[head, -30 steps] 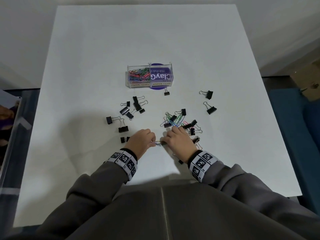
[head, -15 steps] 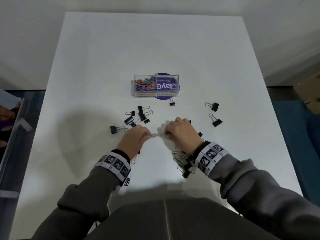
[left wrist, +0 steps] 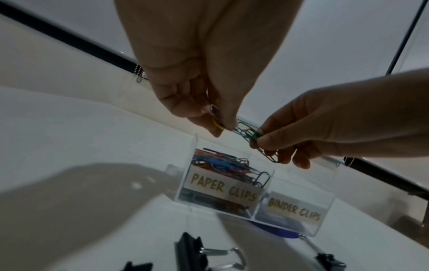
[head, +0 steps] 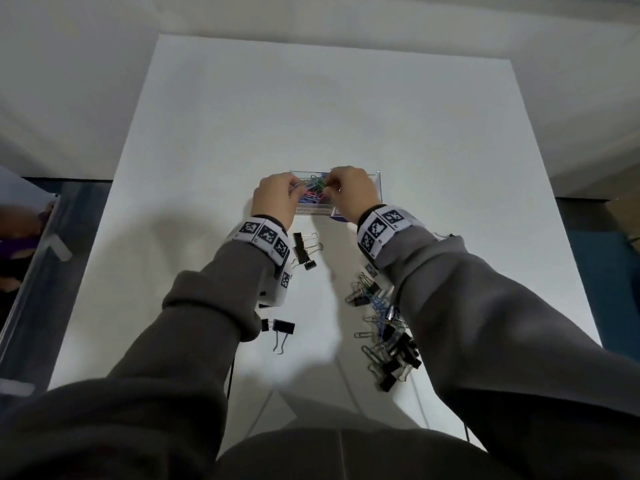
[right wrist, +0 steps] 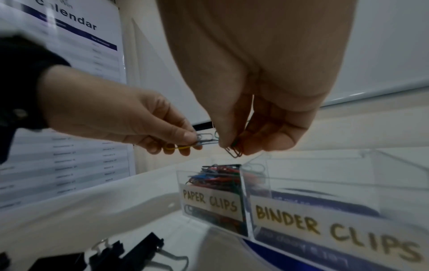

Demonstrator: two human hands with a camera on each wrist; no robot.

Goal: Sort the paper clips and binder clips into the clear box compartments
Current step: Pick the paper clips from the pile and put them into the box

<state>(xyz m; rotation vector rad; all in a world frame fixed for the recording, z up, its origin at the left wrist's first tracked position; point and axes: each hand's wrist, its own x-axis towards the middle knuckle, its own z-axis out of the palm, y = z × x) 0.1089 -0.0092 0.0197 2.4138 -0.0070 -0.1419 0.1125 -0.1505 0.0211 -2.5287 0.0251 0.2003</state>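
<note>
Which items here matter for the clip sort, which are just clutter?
Job:
- clear box, PAPER CLIPS and BINDER CLIPS compartments
- paper clips pinched between left hand and right hand
- loose binder clips and mixed pile on table

Clutter:
- calendar
- blue sheet under box

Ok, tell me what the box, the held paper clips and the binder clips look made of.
Box: clear hard plastic, probably acrylic; see-through walls with glinting edges.
Paper clips: thin bent wire, some with coloured coating, some bare grey metal.
Binder clips: matte black bodies, likely painted steel, with shiny wire handles.
</note>
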